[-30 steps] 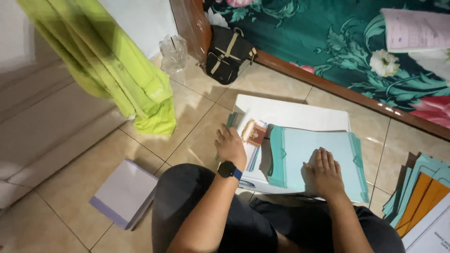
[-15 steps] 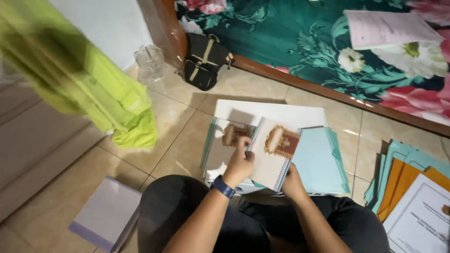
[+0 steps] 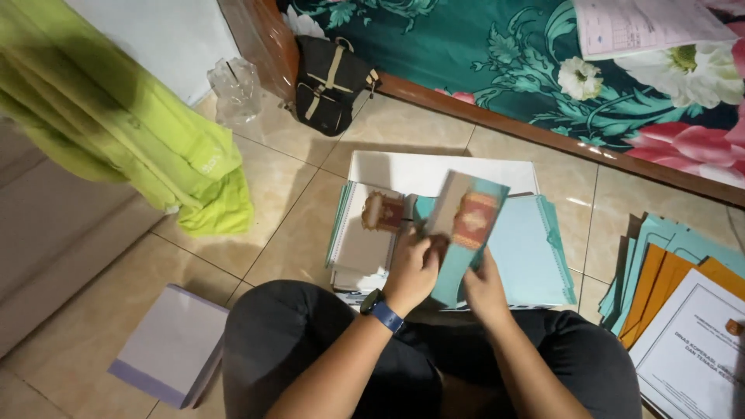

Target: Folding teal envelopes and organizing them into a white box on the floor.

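Note:
I sit cross-legged on a tiled floor. Both hands hold up a folded teal card (image 3: 466,229) with a red and gold ornament on its front, tilted and blurred. My left hand (image 3: 413,270), with a dark watch on a blue strap at the wrist, grips the card's left edge. My right hand (image 3: 485,289) holds its lower right part from behind. Under the card lies a pile of pale teal cards (image 3: 526,248) and to its left a cream pile (image 3: 362,247) topped by a card with the same ornament.
A white sheet (image 3: 434,169) lies under the piles. Teal and orange folders with a printed paper (image 3: 683,310) lie right. A white box (image 3: 172,353) is at lower left, lime cloth (image 3: 140,147) hangs left, a black bag (image 3: 330,84) and clear plastic by a floral bed.
My hands went from pressing flat on the piles to lifting one teal card off them; it now stands tilted in both hands. The view has shifted slightly.

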